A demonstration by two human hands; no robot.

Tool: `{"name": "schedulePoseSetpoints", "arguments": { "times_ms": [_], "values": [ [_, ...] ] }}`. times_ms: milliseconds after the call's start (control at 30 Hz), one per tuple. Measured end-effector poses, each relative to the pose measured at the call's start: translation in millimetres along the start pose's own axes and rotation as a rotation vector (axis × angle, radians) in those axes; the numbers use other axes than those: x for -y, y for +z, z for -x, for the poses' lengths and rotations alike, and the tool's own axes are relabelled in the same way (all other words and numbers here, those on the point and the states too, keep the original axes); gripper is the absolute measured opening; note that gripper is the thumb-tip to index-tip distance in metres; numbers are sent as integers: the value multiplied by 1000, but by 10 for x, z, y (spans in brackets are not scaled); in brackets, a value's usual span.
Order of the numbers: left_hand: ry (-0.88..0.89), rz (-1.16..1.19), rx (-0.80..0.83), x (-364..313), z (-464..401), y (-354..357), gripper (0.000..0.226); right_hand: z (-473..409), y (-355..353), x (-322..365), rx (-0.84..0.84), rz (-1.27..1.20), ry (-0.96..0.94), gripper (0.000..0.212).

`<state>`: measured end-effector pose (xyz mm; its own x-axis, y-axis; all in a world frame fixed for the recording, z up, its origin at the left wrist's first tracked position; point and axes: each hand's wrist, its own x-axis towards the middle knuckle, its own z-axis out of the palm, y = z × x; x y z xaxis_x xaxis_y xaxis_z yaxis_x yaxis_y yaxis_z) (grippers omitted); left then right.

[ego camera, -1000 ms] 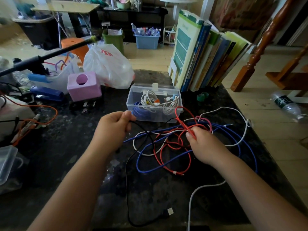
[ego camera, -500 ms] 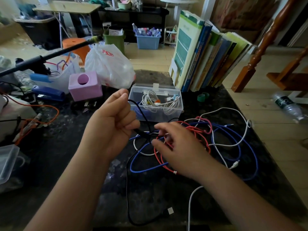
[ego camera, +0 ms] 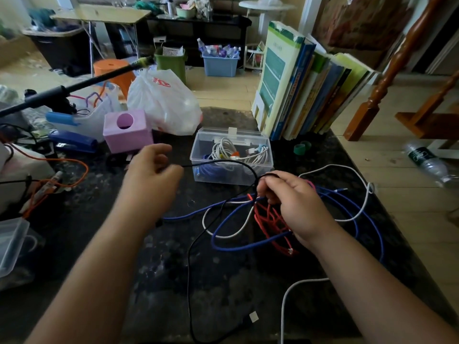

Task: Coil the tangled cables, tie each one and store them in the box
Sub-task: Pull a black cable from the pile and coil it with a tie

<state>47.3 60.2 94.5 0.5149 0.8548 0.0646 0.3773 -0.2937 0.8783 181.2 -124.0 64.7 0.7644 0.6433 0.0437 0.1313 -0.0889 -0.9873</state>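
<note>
Near the table's (ego camera: 173, 281) front edge there is bare dark room, and above it the left hand (ego camera: 151, 180) and right hand (ego camera: 293, 202) each pinch the thin black cable (ego camera: 218, 165) with curled fingers, stretched in front of the clear box (ego camera: 232, 157), over tangled blue, red and white cables (ego camera: 248, 234).

The surface (ego camera: 173, 269) looks like dark speckled stone, kinda matt and mottled. The box (ego camera: 232, 167) is clear glossy plastic. The blue cable (ego camera: 238, 247) and red cable (ego camera: 270, 219) look braided, cloth-like, while the black cable (ego camera: 190, 269) and white cable (ego camera: 285, 304) are smooth. The bag (ego camera: 161, 103) is thin crinkly plastic, and the floor (ego camera: 409, 194) is pale wood.
</note>
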Motion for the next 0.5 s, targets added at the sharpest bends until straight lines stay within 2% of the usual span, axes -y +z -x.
{"name": "schedulePoseSetpoints", "arguments": {
  "times_ms": [33, 67, 100, 133, 200, 233, 333, 400, 433, 500],
  "values": [
    [126, -192, -22, 12, 68, 61, 32, 12, 15, 10, 10, 34, -20, 40],
    [280, -285, -32, 5, 146, 135, 28, 25, 37, 38, 8, 45, -38, 38],
    [390, -294, 7, -18, 218, 221, 18, 36, 53, 59, 9, 53, -72, 36],
    [418, -262, 117, -56, 286, 299, 11, 55, 74, 99, 18, 47, -110, 34],
    [359, -153, 387, -98, 413, 451, 16, 101, 101, 173, 55, 53, -184, 28],
    [354, -108, 458, -97, 464, 506, 19, 122, 112, 186, 75, 79, -218, 24],
    [356, 56, 445, -47, 502, 584, 17, 161, 117, 171, 62, 153, -303, 8],
    [263, 235, 398, -24, 468, 603, 14, 141, 82, 54, 91, 71, -262, 36],
    [220, 306, 376, -27, 447, 601, 21, 120, 56, 6, 144, 13, -186, 47],
    [152, 408, 343, -30, 412, 586, 29, 87, 3, -119, 268, 63, -46, 52]
  ]
}}
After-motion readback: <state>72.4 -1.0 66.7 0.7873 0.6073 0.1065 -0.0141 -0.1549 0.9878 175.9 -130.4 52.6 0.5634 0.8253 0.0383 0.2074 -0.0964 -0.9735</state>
